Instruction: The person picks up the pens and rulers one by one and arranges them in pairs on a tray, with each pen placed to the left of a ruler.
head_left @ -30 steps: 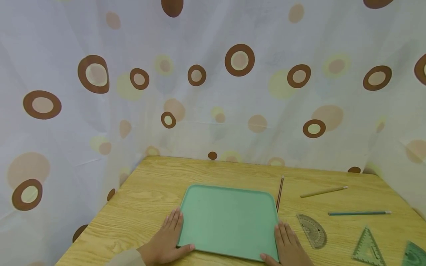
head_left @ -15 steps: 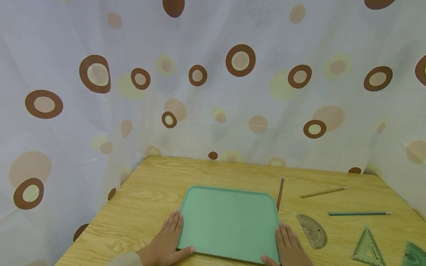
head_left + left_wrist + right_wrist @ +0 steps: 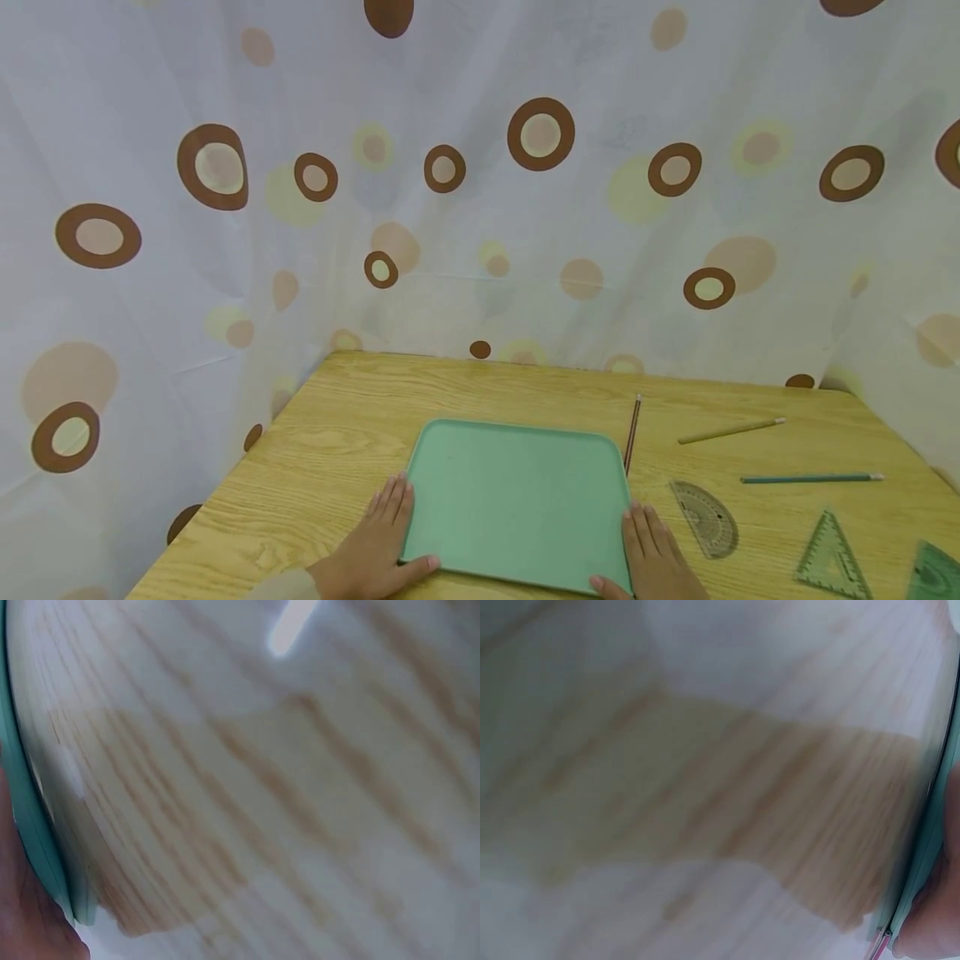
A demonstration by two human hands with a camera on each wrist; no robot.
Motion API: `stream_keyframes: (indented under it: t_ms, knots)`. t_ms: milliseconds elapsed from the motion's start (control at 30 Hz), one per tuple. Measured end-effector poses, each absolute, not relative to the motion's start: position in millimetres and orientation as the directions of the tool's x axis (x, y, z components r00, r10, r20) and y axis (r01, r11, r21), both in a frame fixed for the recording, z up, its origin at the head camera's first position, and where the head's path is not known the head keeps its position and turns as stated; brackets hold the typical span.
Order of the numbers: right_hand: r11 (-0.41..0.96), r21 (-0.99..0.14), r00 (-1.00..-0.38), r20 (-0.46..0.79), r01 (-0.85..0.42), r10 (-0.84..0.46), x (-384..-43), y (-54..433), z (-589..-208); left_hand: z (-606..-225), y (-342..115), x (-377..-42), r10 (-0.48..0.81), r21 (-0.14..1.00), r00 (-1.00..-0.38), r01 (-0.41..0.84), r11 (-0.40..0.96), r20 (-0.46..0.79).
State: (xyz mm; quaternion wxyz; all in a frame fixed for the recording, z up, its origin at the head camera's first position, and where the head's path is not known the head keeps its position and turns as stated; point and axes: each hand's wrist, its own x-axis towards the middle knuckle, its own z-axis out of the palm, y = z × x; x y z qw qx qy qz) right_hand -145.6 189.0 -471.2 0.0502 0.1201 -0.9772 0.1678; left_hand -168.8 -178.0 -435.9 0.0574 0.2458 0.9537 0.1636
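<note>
A mint-green rectangular tray point(image 3: 517, 508) lies flat on the wooden table in the head view, its surface bare. My left hand point(image 3: 375, 542) rests along its left side, fingers straight and thumb over the near left corner. Against the right side lies my right hand point(image 3: 656, 554), fingers extended, thumb at the near right corner; its lower part is cut off by the frame. The left wrist view catches the tray's rim point(image 3: 34, 825) beside part of the left hand point(image 3: 34, 915). Similarly, the right wrist view has the rim point(image 3: 930, 840) next to the right hand point(image 3: 934, 907).
Right of the tray lie a dark red pencil point(image 3: 633, 433) close to its edge, a yellowish pencil point(image 3: 731, 431) and a blue pencil point(image 3: 810, 478). Nearer are a clear protractor point(image 3: 705, 518), a set square point(image 3: 832, 554) and a green tool point(image 3: 936, 573), partly cut off. A patterned curtain point(image 3: 480, 208) surrounds the table.
</note>
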Motion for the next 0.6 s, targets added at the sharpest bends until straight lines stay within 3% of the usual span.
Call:
stream_keyframes:
  t_ms: [600]
  knots:
    - [0.908,-0.346,-0.972,0.067,-0.236,-0.227,-151.4,189.0,-464.2,-439.8,-178.9,-179.1,0.491,0.334,-0.871,0.46,0.823,-0.01]
